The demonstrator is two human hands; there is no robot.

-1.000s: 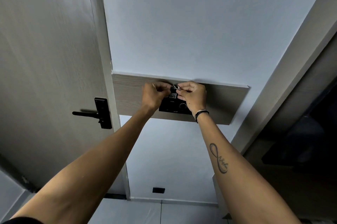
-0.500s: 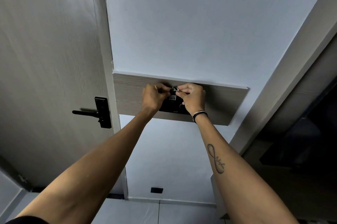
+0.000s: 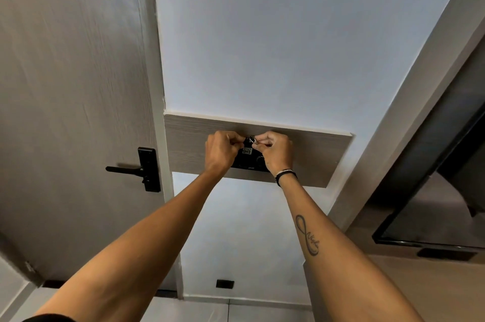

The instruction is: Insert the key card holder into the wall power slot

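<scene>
While the holder sits at frame centre against the black slot on the wood panel, both hands pinch its ring: left hand, right hand. Seating depth is probably partial; a straight, even push would serve best.

Both arms raised, left grip and right grip pinched together.
</scene>
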